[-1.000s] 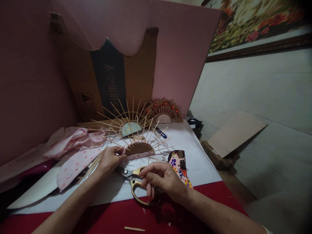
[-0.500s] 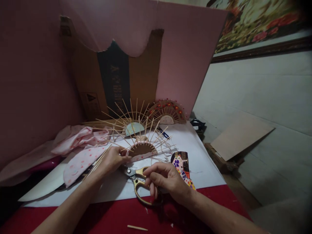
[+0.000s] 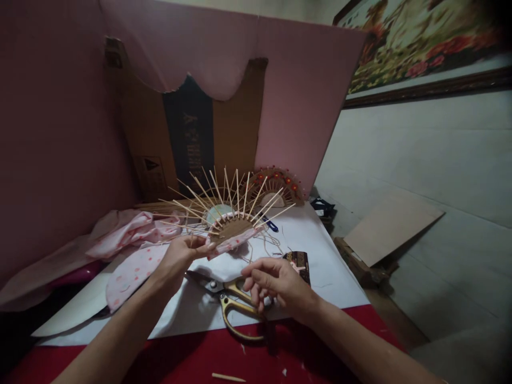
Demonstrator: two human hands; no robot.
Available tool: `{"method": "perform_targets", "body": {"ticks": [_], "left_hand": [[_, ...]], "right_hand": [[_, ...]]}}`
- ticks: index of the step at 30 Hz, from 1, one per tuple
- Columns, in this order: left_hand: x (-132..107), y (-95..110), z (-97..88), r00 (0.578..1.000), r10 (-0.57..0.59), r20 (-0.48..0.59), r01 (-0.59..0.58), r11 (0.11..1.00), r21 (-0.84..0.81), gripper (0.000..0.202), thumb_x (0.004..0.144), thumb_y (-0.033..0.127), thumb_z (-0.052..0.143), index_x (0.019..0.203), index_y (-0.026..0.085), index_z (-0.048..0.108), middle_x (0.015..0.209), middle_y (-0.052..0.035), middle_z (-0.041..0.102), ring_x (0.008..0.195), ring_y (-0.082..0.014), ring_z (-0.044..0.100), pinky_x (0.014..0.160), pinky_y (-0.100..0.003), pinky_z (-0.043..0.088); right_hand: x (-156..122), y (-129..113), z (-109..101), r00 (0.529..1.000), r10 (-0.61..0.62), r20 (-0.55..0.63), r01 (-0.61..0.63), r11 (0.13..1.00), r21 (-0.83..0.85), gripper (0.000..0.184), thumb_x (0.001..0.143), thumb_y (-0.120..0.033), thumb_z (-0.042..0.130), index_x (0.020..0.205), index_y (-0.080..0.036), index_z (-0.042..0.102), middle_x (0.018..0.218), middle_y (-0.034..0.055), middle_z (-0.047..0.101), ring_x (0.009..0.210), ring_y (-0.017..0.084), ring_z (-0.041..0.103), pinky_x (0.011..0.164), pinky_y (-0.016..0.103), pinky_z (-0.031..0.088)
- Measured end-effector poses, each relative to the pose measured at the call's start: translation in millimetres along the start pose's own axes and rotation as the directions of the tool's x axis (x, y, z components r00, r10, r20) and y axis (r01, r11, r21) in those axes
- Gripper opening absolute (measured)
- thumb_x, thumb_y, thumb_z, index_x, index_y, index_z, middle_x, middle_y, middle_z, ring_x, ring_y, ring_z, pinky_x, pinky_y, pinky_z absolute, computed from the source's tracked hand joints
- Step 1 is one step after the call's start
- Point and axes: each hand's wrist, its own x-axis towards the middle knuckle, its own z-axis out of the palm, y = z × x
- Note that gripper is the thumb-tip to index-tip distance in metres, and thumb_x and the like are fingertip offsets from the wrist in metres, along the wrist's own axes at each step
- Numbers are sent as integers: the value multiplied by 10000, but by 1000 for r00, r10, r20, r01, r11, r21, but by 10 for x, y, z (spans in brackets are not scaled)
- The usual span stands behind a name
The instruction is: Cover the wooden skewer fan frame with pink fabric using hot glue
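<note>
Head view: at left, crumpled pink dotted cloth lies on the red desk. The left hand pinches the cloth-edged cardboard half-disc, spiked with thin wooden sticks, now higher than before, baring the blades of the gold-handled scissors. The right hand curls beside them, its grip unclear. Rightward stands a pale wall.

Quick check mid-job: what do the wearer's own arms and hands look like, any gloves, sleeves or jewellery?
The left hand and right hand are ungloved, with no ring, watch or bracelet visible. The left forearm and right forearm look bare, without visible markings.
</note>
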Motion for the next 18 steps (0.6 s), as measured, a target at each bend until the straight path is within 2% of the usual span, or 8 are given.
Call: {"method": "perform_targets", "body": {"ticks": [4,6,9,11,12,14,18], "left_hand": [[-130,111,53,995,29,98,-13,986,-165,222,669,350,673,550,163,651,561,-16,606,538,-129,459,555,-260,320],[-213,154,120,985,50,167,-8,970,-243,199,682,332,670,572,166,659,599,-20,620,599,-143,499,614,-263,349],[-316,186,228,970,43,237,28,958,-287,171,681,318,683,627,156,671,628,-26,629,624,-148,516,657,-270,364],[-347,174,279,970,40,241,44,942,-333,156,670,309,695,706,158,674,661,-25,637,633,-147,517,643,-265,361],[-349,160,294,971,30,236,57,933,-355,165,665,297,698,761,165,671,700,-25,647,653,-147,525,642,-261,362],[-336,126,309,987,-33,159,94,915,-392,171,658,258,692,805,182,647,734,-13,644,655,-133,513,609,-243,355],[-288,84,298,977,-209,-32,169,863,-475,120,671,253,646,750,166,621,761,-23,621,640,-114,483,561,-221,358]], "right_hand": [[32,-183,58,997,66,-28,-64,997,53,368,685,-348,750,943,-110,637,796,59,651,616,113,619,507,205,504],[65,-199,118,999,11,-51,-8,999,51,374,687,-359,748,951,-116,641,802,54,647,619,108,607,503,196,497],[142,-146,185,985,-115,-126,121,992,43,277,751,-372,689,778,-100,647,628,19,621,506,74,548,460,163,449],[190,-109,194,971,-160,-180,171,984,51,294,781,-375,656,687,-98,626,540,6,596,454,67,516,446,165,432],[207,-100,188,965,-167,-204,182,981,59,295,780,-373,657,673,-100,623,532,7,597,450,70,514,445,169,430],[221,-99,162,946,-184,-268,213,974,82,287,758,-368,680,651,-110,614,525,4,601,453,76,515,441,175,431],[192,-125,93,914,-207,-349,261,958,115,270,722,-335,720,607,-131,585,492,-8,593,433,76,501,426,176,424]]}}
